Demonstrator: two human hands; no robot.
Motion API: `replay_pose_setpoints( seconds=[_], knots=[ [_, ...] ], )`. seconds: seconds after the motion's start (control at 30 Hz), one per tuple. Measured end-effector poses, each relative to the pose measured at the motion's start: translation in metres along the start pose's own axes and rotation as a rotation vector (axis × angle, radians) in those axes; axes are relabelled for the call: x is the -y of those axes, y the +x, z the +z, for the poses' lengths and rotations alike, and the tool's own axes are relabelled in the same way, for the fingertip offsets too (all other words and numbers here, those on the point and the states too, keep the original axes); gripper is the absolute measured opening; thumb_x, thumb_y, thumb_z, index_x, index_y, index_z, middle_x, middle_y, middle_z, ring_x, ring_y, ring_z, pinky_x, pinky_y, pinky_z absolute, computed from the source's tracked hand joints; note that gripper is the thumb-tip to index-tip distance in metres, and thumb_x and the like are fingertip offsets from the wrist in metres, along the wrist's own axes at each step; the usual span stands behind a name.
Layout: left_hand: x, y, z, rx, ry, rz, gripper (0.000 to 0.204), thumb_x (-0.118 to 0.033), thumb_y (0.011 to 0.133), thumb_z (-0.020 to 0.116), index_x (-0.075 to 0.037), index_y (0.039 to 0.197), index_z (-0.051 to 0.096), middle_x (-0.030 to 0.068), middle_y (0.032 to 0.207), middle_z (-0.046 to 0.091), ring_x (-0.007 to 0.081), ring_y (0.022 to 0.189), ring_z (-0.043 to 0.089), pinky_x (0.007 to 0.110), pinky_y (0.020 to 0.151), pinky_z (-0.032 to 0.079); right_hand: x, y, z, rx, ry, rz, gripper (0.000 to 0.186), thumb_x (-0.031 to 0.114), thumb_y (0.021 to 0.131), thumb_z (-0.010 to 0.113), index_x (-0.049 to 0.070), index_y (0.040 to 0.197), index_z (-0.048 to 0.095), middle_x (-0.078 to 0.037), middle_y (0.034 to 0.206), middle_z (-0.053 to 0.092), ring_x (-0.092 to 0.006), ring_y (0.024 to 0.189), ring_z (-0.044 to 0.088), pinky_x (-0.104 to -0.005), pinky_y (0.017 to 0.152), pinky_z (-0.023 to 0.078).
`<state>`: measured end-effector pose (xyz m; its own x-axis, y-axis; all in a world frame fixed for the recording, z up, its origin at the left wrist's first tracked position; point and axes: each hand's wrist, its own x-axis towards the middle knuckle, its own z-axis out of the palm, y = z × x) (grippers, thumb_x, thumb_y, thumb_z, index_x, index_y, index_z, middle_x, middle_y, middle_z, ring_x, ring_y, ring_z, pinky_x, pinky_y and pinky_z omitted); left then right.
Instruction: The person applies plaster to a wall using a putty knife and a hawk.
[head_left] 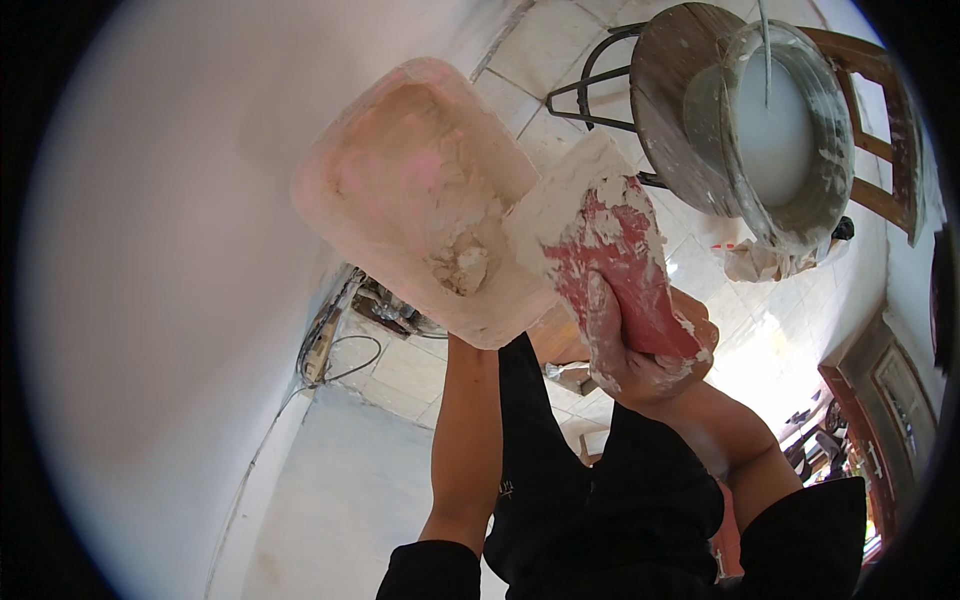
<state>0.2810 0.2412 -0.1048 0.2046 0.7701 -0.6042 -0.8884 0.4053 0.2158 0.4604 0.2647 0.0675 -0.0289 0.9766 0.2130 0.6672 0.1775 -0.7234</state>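
A rounded rectangular plaster tub (318, 190), pinkish and coated with pale plaster, is held up in front of me. My left forearm (466, 430) runs up beneath it; the left hand itself is hidden behind the tub and supports it from below. Wet plaster (465, 265) lies in a lump at the tub's near side and is smeared over its inside. My right hand (650, 360), crusted with plaster, is closed around a red scraper (625, 260). The scraper's far end carries a thick layer of plaster and overlaps the tub's right rim.
A white wall (180, 250) rises close on the left. At the upper right, a bucket of cloudy water (740, 130) stands on a round wooden stool (675, 70), beside a wooden chair (890, 205). Cables (330, 350) lie along the wall's foot. The floor is tiled.
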Motion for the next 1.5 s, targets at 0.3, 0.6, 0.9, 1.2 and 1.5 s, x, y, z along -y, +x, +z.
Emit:
replay_pose_setpoints(
  seconds=[0.3,0.6,0.9,1.2,1.5],
  knots=[
    [-0.003,0.002,-0.001,0.010,-0.006,0.007,0.067,-0.049,0.083,0.047,-0.009,0.133,0.028,0.0126,0.131,0.039,0.0284,0.116,0.043,0.043,0.097,0.037,-0.007,0.004,0.018,0.041,0.287,0.178,0.007,0.003,0.068,0.066,-0.001,0.071,0.061,-0.009,0.057,0.057,-0.0204,0.044,0.057,-0.0261,0.042,0.044],
    [-0.007,0.002,0.000,0.025,-0.008,0.006,0.068,-0.050,0.083,0.047,-0.009,0.133,0.027,0.0126,0.131,0.038,0.0285,0.116,0.043,0.043,0.098,0.037,-0.003,0.006,0.007,0.020,0.240,0.175,0.007,0.005,0.068,0.066,0.002,0.068,0.060,-0.006,0.057,0.057,-0.0199,0.045,0.056,-0.0266,0.043,0.045],
    [0.002,0.001,0.001,0.030,-0.010,-0.009,0.068,-0.050,0.083,0.047,-0.010,0.134,0.027,0.0126,0.132,0.037,0.0286,0.116,0.043,0.044,0.098,0.037,-0.002,0.006,0.014,0.145,0.385,0.195,0.008,0.003,0.066,0.066,0.003,0.072,0.060,-0.008,0.060,0.056,-0.0207,0.050,0.057,-0.0275,0.045,0.045],
    [0.005,-0.003,0.001,0.024,-0.010,-0.003,0.069,-0.050,0.082,0.047,-0.010,0.134,0.026,0.0126,0.132,0.037,0.0287,0.117,0.042,0.044,0.098,0.037,0.004,0.010,-0.005,0.022,0.179,0.121,0.008,0.002,0.069,0.065,0.002,0.072,0.058,-0.007,0.060,0.059,-0.0186,0.050,0.060,-0.0246,0.045,0.046],
    [0.008,-0.002,0.002,0.024,0.004,0.001,0.069,-0.050,0.082,0.047,-0.010,0.134,0.026,0.0126,0.133,0.036,0.0288,0.117,0.042,0.044,0.098,0.036,-0.007,0.007,0.009,0.114,0.282,0.009,0.020,0.001,0.066,0.068,0.000,0.082,0.056,-0.007,0.060,0.057,-0.0204,0.050,0.058,-0.0273,0.045,0.046]
  ],
)
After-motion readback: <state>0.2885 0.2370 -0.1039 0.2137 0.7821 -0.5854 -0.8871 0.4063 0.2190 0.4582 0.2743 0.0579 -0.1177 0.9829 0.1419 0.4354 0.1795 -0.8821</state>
